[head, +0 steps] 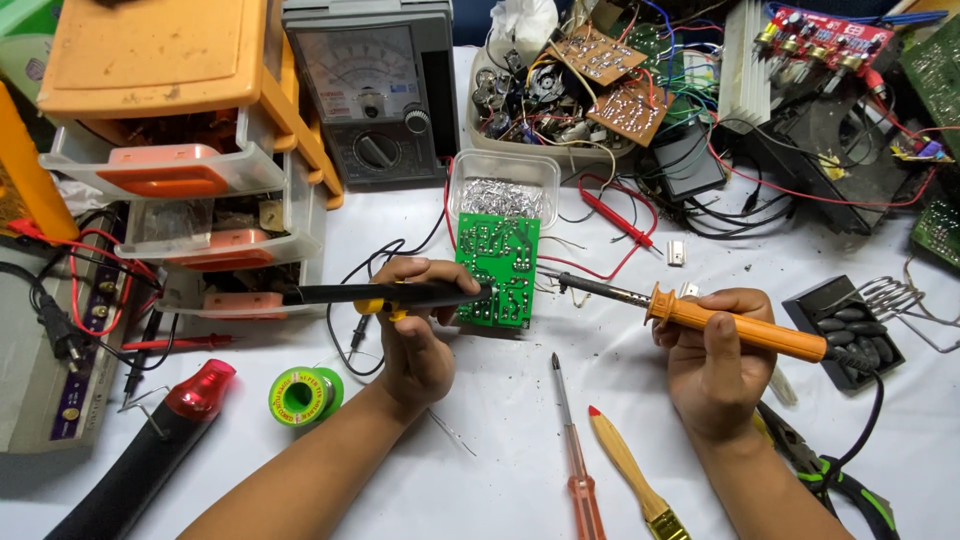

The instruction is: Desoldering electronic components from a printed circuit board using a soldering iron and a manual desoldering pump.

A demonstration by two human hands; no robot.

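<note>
Green circuit board (497,270) lies solder-side up on the white tabletop (500,470), just in front of a clear plastic tub (503,190) of silvery bits. From my head camera, my left hand (415,320) has its fingers (440,272) clenched around a black desoldering pump (380,294) with a yellow button, held level, its nozzle touching the board's left edge. My right hand (715,355) grasps the orange handle of a soldering iron (700,315), fingers wrapped tight; the metal tip points left and meets the board's right edge. Near my left wrist sits a green spool of solder (303,394). Between my forearms lie a red-handled screwdriver (575,450) and a small brush (630,470) with a wooden handle. Behind the board stands an analogue multimeter (372,90), beside an orange drawer cabinet (190,150). A black iron stand (845,330) rests at my right.
</note>
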